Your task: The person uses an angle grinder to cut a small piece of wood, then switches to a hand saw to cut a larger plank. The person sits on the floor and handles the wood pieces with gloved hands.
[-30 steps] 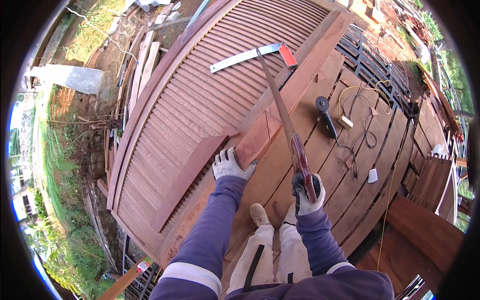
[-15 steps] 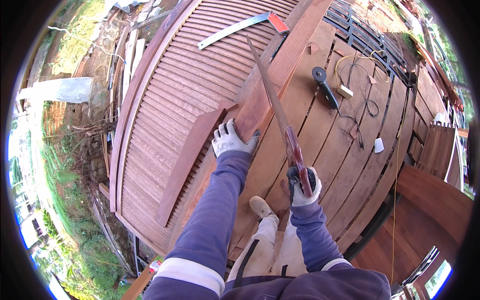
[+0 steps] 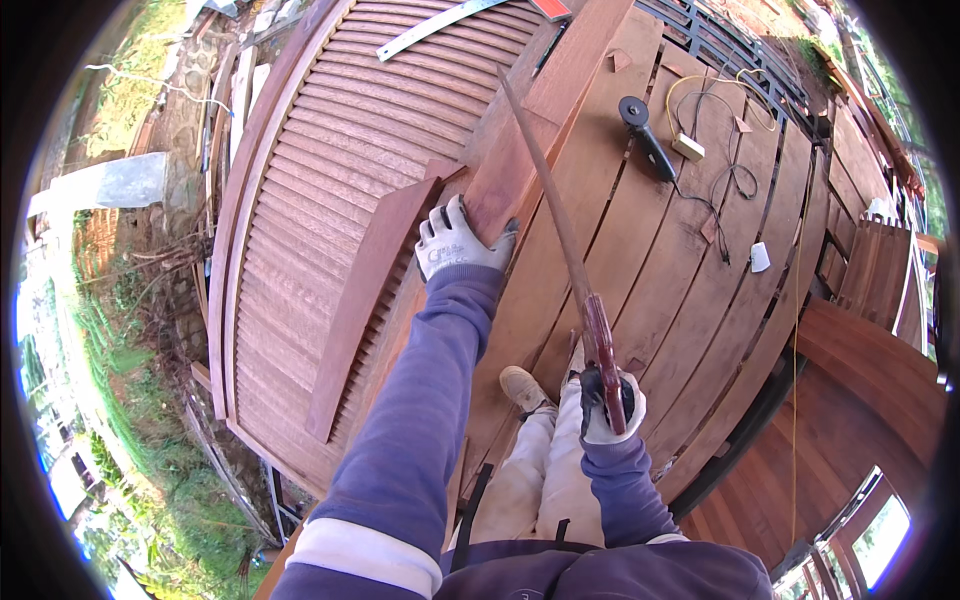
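Note:
My left hand [image 3: 460,242], in a grey-white work glove, is clamped over the near end of a reddish-brown wooden board [image 3: 515,155]. Its fingers lie along the board's left side and the thumb on the right. In my right hand [image 3: 612,408], gloved in white and dark, is the red-brown handle of a handsaw [image 3: 573,250]. The long, rusty blade points away from me, nearly edge-on, and crosses the board's right edge. Whether its teeth touch the wood, I cannot tell. A loose, angled plank [image 3: 372,300] rests on the slatted panel just left of my left hand.
The slatted wooden panel [image 3: 330,210] fills the left. A try square [image 3: 435,30] lies on it at the far end. Right of the board, an angle grinder [image 3: 648,140] with its cord sits on the plank deck [image 3: 690,290], among wood scraps. My shoe [image 3: 524,388] is below.
My right hand has drawn the handsaw back toward me. My left hand keeps its place on the board. The whole view has shifted slightly, so the surroundings appear higher.

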Action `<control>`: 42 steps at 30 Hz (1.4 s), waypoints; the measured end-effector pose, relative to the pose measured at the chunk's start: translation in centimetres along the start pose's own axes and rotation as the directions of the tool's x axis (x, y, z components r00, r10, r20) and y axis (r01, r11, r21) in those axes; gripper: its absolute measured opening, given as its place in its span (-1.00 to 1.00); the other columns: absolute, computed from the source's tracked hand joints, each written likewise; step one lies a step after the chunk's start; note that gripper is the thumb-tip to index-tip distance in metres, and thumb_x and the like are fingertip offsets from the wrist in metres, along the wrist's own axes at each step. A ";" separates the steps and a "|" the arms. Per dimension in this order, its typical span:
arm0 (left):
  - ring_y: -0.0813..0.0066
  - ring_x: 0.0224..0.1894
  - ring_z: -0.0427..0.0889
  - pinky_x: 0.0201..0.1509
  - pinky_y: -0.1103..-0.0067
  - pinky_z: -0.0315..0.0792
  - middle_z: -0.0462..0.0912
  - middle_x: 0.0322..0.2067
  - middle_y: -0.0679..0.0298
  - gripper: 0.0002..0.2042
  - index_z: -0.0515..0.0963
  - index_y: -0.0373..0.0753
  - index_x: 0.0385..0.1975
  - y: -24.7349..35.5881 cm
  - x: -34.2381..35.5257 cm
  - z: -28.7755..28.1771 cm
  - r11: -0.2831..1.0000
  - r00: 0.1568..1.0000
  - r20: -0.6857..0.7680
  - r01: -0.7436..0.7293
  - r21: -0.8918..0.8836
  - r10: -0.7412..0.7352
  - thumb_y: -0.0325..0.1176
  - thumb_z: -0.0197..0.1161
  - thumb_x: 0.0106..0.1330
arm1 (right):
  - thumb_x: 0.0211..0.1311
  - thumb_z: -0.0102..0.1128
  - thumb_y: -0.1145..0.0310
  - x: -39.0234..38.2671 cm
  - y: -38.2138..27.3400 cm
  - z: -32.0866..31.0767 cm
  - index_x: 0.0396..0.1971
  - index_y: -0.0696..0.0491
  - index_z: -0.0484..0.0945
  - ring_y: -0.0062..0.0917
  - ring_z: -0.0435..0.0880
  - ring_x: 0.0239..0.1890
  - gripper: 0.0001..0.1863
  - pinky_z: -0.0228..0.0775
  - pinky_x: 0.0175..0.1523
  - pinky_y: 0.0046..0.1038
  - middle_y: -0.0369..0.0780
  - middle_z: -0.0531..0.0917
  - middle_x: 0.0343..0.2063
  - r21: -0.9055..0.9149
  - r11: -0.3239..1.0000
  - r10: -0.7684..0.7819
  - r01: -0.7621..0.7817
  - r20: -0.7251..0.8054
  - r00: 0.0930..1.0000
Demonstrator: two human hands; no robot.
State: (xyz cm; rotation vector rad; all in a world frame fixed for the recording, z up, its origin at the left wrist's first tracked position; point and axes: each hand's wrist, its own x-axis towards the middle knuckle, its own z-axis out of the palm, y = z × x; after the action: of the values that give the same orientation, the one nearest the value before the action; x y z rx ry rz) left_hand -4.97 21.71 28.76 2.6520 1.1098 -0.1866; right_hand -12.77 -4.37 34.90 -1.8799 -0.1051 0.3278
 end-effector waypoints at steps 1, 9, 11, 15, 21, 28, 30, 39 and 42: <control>-0.02 0.33 0.40 0.40 0.18 0.31 0.45 0.25 -0.05 -0.09 0.36 -0.24 0.33 0.0 0.0 0.2 1.000 1.000 -0.009 -0.003 0.001 0.003 0.32 0.37 0.11 | 0.24 0.31 0.52 -0.1 0.2 0.0 -0.28 0.21 0.61 -0.44 0.67 -0.43 -0.89 0.49 -0.24 -0.45 -0.17 0.66 -0.47 0.039 0.999 0.027 -0.027 0.000 1.000; -0.08 0.33 0.39 0.41 0.16 0.30 0.44 0.27 -0.08 -0.09 0.36 -0.25 0.32 0.4 0.1 0.5 1.000 1.000 -0.015 -0.015 -0.017 0.015 0.33 0.37 0.11 | 0.26 0.24 0.57 1.5 1.5 0.0 -0.25 0.23 0.61 -0.49 0.68 -0.41 -0.90 0.50 -0.22 -0.48 -0.17 0.68 -0.45 0.067 0.997 0.048 -0.048 0.003 0.999; -0.03 0.31 0.40 0.38 0.13 0.31 0.46 0.25 -0.04 -0.12 0.38 -0.24 0.31 0.2 0.0 0.4 1.000 1.000 -0.030 -0.006 0.004 0.007 0.29 0.38 0.12 | 0.26 0.19 0.58 0.2 1.2 -0.5 -0.25 0.24 0.60 -0.51 0.68 -0.39 -0.90 0.51 -0.20 -0.49 -0.17 0.68 -0.42 0.181 0.974 0.132 -0.133 0.019 0.991; -0.01 0.31 0.41 0.35 0.11 0.32 0.46 0.24 -0.03 -0.12 0.37 -0.25 0.32 -0.3 -0.1 0.7 1.000 0.999 -0.049 -0.012 0.021 0.013 0.28 0.38 0.12 | 0.19 0.23 0.57 -2.5 1.6 -1.9 -0.26 0.24 0.59 -0.49 0.68 -0.38 -0.87 0.52 -0.19 -0.49 -0.21 0.66 -0.43 0.040 0.992 0.113 -0.116 0.066 0.991; -0.02 0.31 0.40 0.36 0.11 0.32 0.46 0.23 -0.04 -0.10 0.36 -0.26 0.32 0.3 0.4 1.4 0.999 0.997 -0.054 -0.050 0.018 0.051 0.30 0.38 0.12 | 0.21 0.27 0.58 6.7 1.6 2.5 -0.30 0.19 0.61 -0.47 0.66 -0.50 -0.93 0.49 -0.32 -0.44 -0.18 0.65 -0.54 0.046 0.997 -0.062 0.062 -0.013 0.998; -0.07 0.34 0.39 0.41 0.17 0.31 0.45 0.26 -0.09 -0.09 0.35 -0.28 0.31 0.1 0.1 0.5 1.000 1.000 -0.014 -0.015 0.003 0.015 0.30 0.39 0.12 | 0.21 0.29 0.58 -2.2 3.6 -0.9 -0.17 0.21 0.63 -0.33 0.75 -0.34 -0.81 0.56 -0.17 -0.39 -0.12 0.72 -0.39 -0.015 0.998 -0.067 0.067 -0.006 0.998; -0.07 0.33 0.39 0.40 0.17 0.31 0.45 0.26 -0.09 -0.10 0.35 -0.28 0.31 0.3 0.0 0.2 1.000 1.000 -0.012 -0.021 0.006 0.021 0.29 0.39 0.12 | 0.23 0.29 0.57 -1.0 5.1 -0.4 -0.21 0.18 0.63 -0.36 0.74 -0.37 -0.86 0.53 -0.21 -0.38 -0.15 0.71 -0.44 0.022 0.998 -0.060 0.060 -0.007 0.998; -0.01 0.30 0.40 0.34 0.14 0.32 0.46 0.22 0.00 -0.12 0.34 -0.26 0.31 -0.4 0.2 1.1 1.000 1.000 -0.011 -0.019 0.016 0.019 0.25 0.40 0.12 | 0.23 0.34 0.54 1.3 2.9 -0.1 -0.22 0.22 0.61 -0.37 0.72 -0.42 -0.84 0.54 -0.25 -0.39 -0.10 0.66 -0.47 -0.048 0.995 -0.089 0.092 0.067 0.994; -0.05 0.27 0.43 0.34 0.14 0.33 0.47 0.18 -0.02 -0.11 0.35 -0.27 0.30 -0.5 0.0 0.8 0.999 0.995 -0.085 -0.043 0.019 0.044 0.28 0.40 0.11 | 0.26 0.29 0.53 -0.5 3.3 -0.4 -0.27 0.22 0.60 -0.52 0.61 -0.46 -0.90 0.50 -0.30 -0.41 -0.18 0.63 -0.49 -0.026 0.996 -0.089 0.089 0.011 0.996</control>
State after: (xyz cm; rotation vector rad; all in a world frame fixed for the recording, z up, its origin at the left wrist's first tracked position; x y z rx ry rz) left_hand -5.33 21.78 27.91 2.7193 1.0791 -0.0752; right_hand -13.40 -5.91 32.02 -1.8930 -0.2005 0.2761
